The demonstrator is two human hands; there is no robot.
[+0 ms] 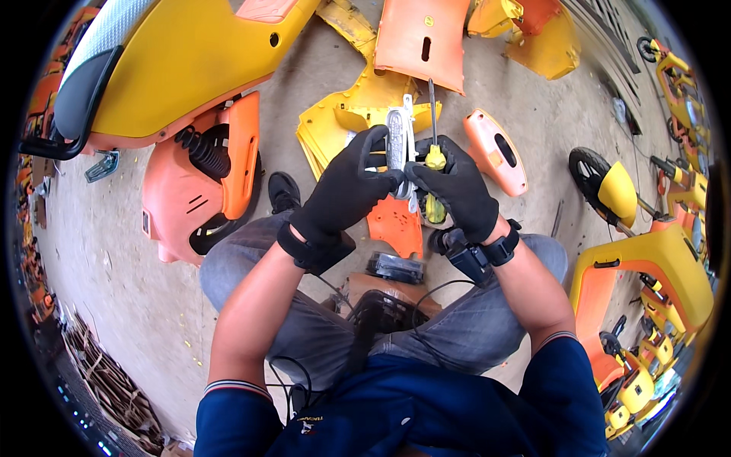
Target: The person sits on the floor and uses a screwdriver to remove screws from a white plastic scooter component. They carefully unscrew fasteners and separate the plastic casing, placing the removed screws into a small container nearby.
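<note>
Above my lap, my left hand (339, 186) in a black glove is closed on a narrow clear-and-white lamp (396, 143), held upright between thumb and fingers. My right hand (462, 192), gloved too, is closed round the yellow-green handle of a screwdriver (434, 158). The shaft points away from me, beside the lamp and apart from its face. My right fingertips are close to the lamp's right edge; whether they touch it I cannot tell. Behind the lamp lies a yellow plastic body panel (335, 122). An orange panel piece (396, 227) lies below my hands.
A yellow scooter body (190, 57) stands at the far left, with an orange fender (183, 183) under it. Orange panels (422, 42) and an orange cover (495, 152) lie on the concrete floor. More scooters (647, 282) stand at the right. Bundled sticks (103, 373) lie lower left.
</note>
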